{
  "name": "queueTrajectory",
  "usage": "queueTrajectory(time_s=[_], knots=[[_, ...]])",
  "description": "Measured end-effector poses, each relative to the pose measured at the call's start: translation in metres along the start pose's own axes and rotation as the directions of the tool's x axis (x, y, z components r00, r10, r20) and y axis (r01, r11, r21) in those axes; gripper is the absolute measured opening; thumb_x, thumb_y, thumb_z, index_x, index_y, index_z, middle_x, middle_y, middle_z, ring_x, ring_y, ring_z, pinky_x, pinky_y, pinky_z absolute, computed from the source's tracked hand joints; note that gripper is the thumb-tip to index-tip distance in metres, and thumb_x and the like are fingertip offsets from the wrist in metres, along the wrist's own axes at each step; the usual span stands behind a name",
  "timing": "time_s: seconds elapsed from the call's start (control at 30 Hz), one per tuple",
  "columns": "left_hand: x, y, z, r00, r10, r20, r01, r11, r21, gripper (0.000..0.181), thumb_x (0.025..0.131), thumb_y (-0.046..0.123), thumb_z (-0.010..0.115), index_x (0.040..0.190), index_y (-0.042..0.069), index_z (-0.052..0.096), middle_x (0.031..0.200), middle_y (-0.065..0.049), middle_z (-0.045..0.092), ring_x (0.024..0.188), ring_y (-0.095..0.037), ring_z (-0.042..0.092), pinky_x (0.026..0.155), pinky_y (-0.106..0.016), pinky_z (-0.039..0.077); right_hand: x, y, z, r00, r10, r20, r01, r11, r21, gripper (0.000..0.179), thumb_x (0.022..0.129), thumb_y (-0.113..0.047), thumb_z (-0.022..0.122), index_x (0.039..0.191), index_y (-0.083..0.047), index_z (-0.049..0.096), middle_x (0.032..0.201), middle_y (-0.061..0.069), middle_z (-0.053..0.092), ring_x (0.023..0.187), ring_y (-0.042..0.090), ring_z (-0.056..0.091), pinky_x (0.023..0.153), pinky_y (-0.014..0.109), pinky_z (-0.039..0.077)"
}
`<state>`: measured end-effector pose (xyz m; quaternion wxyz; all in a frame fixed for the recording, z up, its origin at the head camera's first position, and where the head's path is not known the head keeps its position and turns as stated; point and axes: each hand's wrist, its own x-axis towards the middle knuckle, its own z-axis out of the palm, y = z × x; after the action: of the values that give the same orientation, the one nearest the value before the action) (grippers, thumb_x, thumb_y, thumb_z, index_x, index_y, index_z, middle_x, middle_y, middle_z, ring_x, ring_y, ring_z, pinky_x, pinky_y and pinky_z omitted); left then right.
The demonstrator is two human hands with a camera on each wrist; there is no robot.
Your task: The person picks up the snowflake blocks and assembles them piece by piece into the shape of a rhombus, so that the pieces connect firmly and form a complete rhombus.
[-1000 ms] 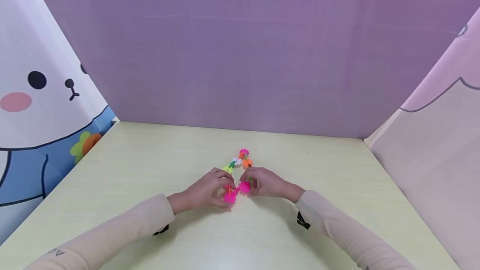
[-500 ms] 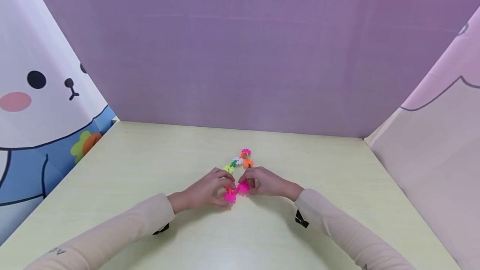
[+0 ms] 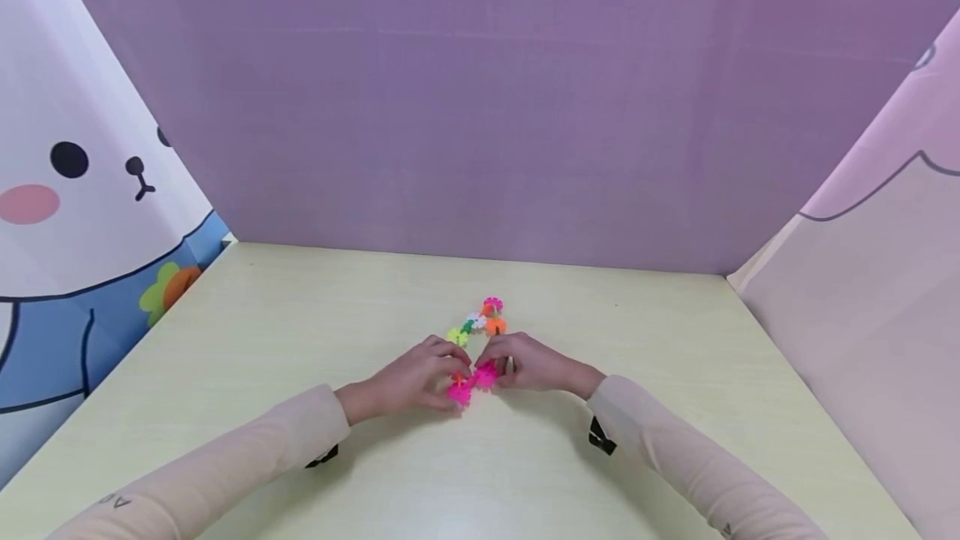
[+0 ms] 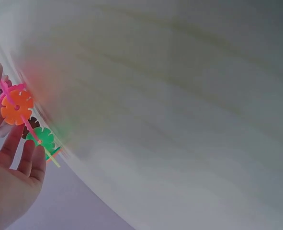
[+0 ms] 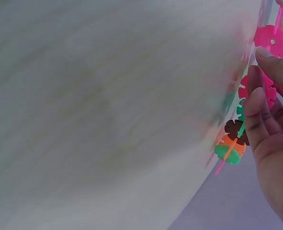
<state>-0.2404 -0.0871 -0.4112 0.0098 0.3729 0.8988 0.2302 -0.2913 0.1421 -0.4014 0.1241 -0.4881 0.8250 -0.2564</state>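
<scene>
A chain of colourful plastic snowflake discs lies in a loop on the table. My left hand [image 3: 420,375] grips its near left part, fingers and thumb around a pink snowflake disc [image 3: 460,394] and an orange disc [image 4: 16,108]. Just to the right, my right hand [image 3: 534,362] pinches another pink disc [image 3: 486,376] between thumb and fingers. These two pink discs meet edge to edge in the head view. Beyond the hands run a yellow disc [image 3: 457,337], a white disc [image 3: 477,321] and an orange disc [image 3: 496,326]. My fingers hide part of the loop's sides.
The pale wooden table [image 3: 337,290] reaches back to a purple panel [image 3: 480,107]. Printed cloth walls stand at both sides, one with a cartoon animal [image 3: 97,190] on the left. A pink disc [image 3: 492,304] marks the far tip of the chain.
My right hand has shifted slightly left, bringing its pink disc closer to the one at my left hand. The far end of the chain has moved slightly right. My left hand has barely moved.
</scene>
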Motion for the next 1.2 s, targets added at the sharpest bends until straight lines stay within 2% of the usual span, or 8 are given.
queueTrajectory(time_s=[0.37, 0.83, 1.2], knots=[[-0.0004, -0.0007, -0.0003, 1.000, -0.008, 0.007, 0.008, 1.000, -0.027, 0.038, 0.073, 0.037, 0.074, 0.104, 0.018, 0.065, 0.120, 0.003, 0.056, 0.109, -0.013, 0.044, 0.094, -0.034, 0.042, -0.0002, 0.0070, 0.0029, 1.000, 0.018, -0.014, -0.018, 0.999, 0.051, 0.028, 0.079, 0.001, 0.067, 0.106, -0.005, 0.066, 0.095, 0.005, 0.063, 0.073, 0.007, 0.055, 0.065, 0.017, 0.050], [0.0001, 0.0003, 0.0012, 1.000, -0.001, 0.006, 0.001, 1.000, -0.010, 0.037, 0.076, 0.038, 0.072, 0.106, 0.017, 0.065, 0.119, 0.006, 0.055, 0.110, -0.013, 0.044, 0.095, -0.035, 0.041, 0.0002, 0.0088, 0.0018, 1.000, -0.019, -0.009, 0.020, 0.996, 0.084, 0.028, 0.078, 0.005, 0.065, 0.105, -0.003, 0.066, 0.091, 0.007, 0.062, 0.071, 0.006, 0.053, 0.065, 0.018, 0.050], [-0.0003, 0.0009, -0.0001, 1.000, -0.017, 0.015, 0.017, 1.000, -0.023, 0.041, 0.077, 0.037, 0.071, 0.111, 0.015, 0.064, 0.120, 0.005, 0.055, 0.111, -0.014, 0.044, 0.095, -0.036, 0.040, 0.0008, 0.0093, 0.0025, 1.000, -0.010, -0.010, 0.011, 0.993, 0.122, 0.029, 0.078, 0.007, 0.064, 0.105, -0.003, 0.066, 0.094, 0.007, 0.063, 0.072, 0.006, 0.052, 0.065, 0.019, 0.051]])
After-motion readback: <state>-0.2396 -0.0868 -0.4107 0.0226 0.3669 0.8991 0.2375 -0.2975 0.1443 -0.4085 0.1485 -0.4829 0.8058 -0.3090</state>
